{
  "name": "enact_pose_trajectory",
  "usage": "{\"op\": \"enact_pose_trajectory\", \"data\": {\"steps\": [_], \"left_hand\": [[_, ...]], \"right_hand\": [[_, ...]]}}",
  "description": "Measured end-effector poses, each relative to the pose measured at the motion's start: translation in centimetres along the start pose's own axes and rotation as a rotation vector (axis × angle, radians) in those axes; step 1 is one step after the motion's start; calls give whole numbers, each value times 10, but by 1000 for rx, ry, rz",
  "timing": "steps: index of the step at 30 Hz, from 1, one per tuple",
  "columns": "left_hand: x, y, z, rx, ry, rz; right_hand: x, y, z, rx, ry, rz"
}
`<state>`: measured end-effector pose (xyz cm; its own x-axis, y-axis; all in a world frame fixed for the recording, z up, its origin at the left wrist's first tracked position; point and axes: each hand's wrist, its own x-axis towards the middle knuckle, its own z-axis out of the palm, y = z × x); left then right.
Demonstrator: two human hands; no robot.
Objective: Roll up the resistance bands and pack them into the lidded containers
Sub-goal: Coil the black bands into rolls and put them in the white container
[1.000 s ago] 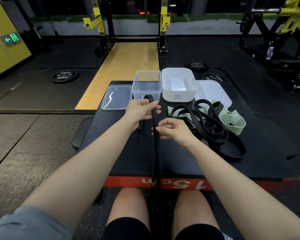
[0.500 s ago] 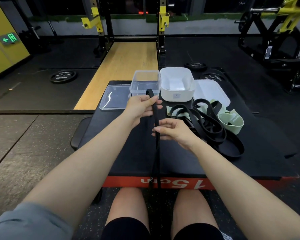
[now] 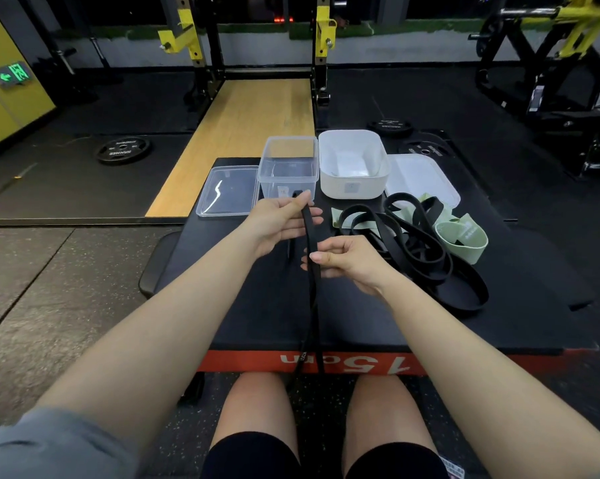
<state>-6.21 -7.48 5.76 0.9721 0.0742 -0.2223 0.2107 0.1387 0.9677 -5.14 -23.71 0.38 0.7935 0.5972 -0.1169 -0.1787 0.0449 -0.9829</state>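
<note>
A long black resistance band (image 3: pixel 313 305) runs from my hands down over the front edge of the black platform (image 3: pixel 257 316) to between my knees. My left hand (image 3: pixel 281 219) grips its top end just in front of the clear container (image 3: pixel 288 167). My right hand (image 3: pixel 343 259) pinches the band a little lower. Both containers stand open at the back of the platform, the white container (image 3: pixel 353 183) to the right of the clear one. A heap of black bands (image 3: pixel 416 250) and a pale green band (image 3: pixel 462 238) lie to my right.
The clear lid (image 3: pixel 227 191) lies left of the clear container and the white lid (image 3: pixel 423 178) right of the white one. Weight plates (image 3: pixel 122 150) lie on the floor, with a wooden lifting platform (image 3: pixel 250 133) and a yellow rack behind.
The top end of the band has dropped from standing above my left hand to lying across its fingers. My right hand keeps its pinch lower down.
</note>
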Motion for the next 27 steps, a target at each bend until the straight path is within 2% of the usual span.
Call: {"op": "enact_pose_trajectory", "data": {"steps": [3, 8, 13, 22, 27], "left_hand": [[-3, -9, -3, 23, -20, -39], [-13, -30, -7, 83, -51, -92], [-23, -49, -11, 163, -219, -104], [-27, -51, 0, 122, -176, 19], [-22, -47, -2, 152, -151, 46]], "right_hand": [[2, -4, 1, 41, 10, -35], [10, -15, 1, 94, 122, -88], [19, -21, 0, 124, 156, -144], [26, -28, -2, 75, 155, -150], [25, -20, -4, 78, 173, -47]]}}
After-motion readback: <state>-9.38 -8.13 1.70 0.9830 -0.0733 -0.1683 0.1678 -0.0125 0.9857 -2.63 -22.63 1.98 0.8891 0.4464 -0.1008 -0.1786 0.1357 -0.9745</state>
